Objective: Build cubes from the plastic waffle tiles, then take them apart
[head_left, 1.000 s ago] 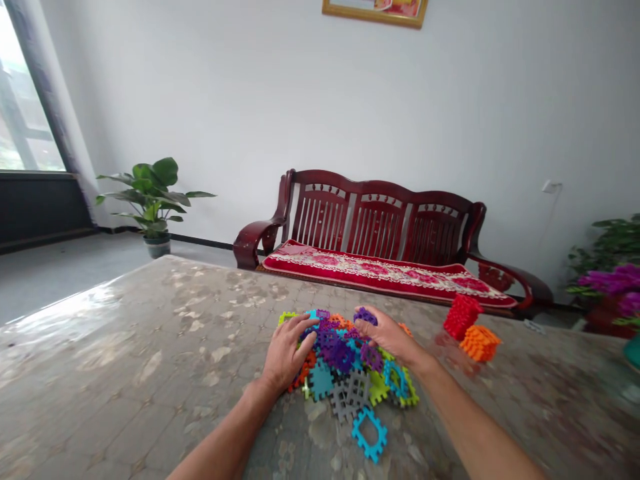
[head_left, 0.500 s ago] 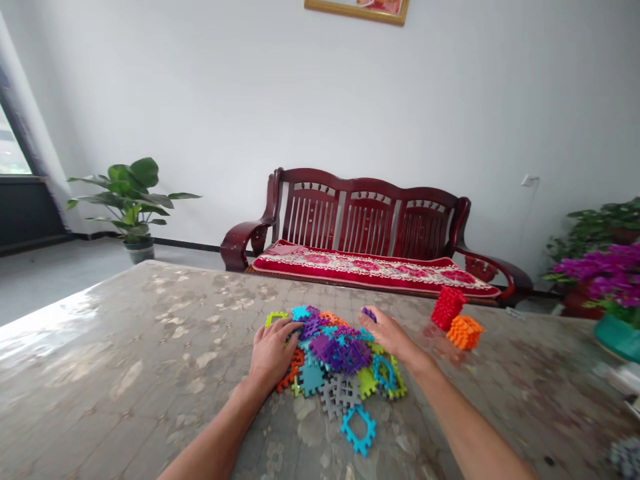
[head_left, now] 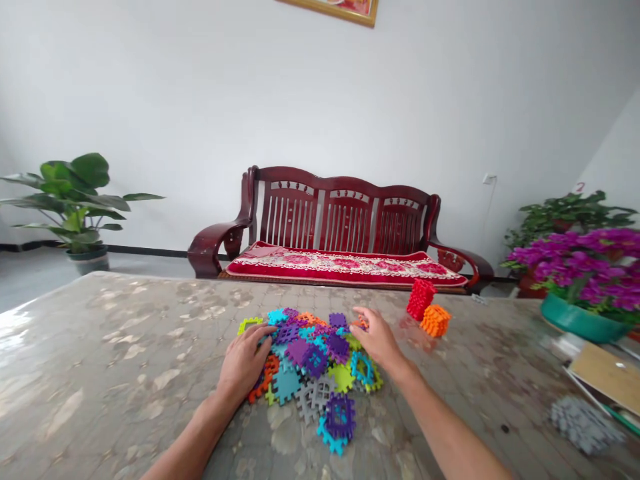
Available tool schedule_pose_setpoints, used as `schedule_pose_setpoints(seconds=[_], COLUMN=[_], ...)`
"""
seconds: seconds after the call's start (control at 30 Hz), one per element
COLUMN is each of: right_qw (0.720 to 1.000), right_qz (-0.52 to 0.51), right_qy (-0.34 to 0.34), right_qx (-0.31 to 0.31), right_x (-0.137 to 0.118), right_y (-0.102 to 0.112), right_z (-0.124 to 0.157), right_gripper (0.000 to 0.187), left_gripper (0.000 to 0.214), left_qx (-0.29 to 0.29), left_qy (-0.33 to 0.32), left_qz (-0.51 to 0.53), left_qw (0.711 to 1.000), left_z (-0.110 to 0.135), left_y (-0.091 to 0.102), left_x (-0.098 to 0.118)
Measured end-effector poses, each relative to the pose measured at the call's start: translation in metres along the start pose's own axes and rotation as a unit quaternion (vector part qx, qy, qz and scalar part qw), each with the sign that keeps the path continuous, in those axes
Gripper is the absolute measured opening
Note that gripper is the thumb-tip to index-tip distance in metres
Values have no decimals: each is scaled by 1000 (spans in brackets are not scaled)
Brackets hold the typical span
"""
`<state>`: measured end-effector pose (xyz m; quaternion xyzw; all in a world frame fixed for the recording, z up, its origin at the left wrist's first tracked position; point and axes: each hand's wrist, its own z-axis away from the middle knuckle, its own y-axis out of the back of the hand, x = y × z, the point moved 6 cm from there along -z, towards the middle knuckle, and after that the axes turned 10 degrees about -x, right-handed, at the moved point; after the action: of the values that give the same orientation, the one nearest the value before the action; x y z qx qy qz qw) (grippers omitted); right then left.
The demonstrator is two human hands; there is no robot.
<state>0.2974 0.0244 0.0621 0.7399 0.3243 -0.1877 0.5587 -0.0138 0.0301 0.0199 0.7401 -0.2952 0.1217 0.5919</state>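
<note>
Plastic tiles (head_left: 313, 350) are lying heaped on the tabletop (head_left: 125, 360). The left hand (head_left: 243, 360) is resting open on one edge, the right hand (head_left: 375, 337) touching the other, loosely open.

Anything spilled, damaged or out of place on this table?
Nothing damaged or spilled. The coloured pieces lie in a jumbled heap touched by the left hand and right hand. A red cube and an orange cube stand apart beyond it; a blurred grey cluster lies far right on the table.

Tile pile (head_left: 315, 357) on table (head_left: 125, 360); cubes (head_left: 428, 309) right; bench (head_left: 335, 230) behind.
</note>
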Motion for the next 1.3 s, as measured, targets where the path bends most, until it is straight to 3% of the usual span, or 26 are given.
schedule_pose_setpoints(seconds=[0.13,0.27,0.37,0.57,0.7,0.83,1.13,1.3], right_qw=[987,928,904,899,916,935,922,944], right_qz=[49,150,191,194,178,165,220,151], right_qy=[-27,-78,-116,-180,-189,-207,-243,-219], right_qx=[152,333,365,350,305,237,204,197], right_x=[57,113,142,171,183,191,180,164], right_y=[47,108,134,139,130,123,121,113], right_z=[20,44,52,50,43,37,38,49], right_gripper=[38,49,69,81,84,76,57,58], left_gripper=[34,34,35,37,37,36,35,36], left_qx=[0,5,5,-10,-8,-1,1,0], left_qy=[-1,-11,-10,-2,-6,-9,-12,-14], left_qz=[8,20,28,33,28,28,28,28], left_qw=[1000,1000,1000,999,1000,1000,1000,1000], left_z=[0,-1,-2,-3,-3,-3,-3,-2], left_y=[2,1,0,-3,-4,-4,-3,-1], left_x=[1,0,-3,-8,-10,-10,-9,-2])
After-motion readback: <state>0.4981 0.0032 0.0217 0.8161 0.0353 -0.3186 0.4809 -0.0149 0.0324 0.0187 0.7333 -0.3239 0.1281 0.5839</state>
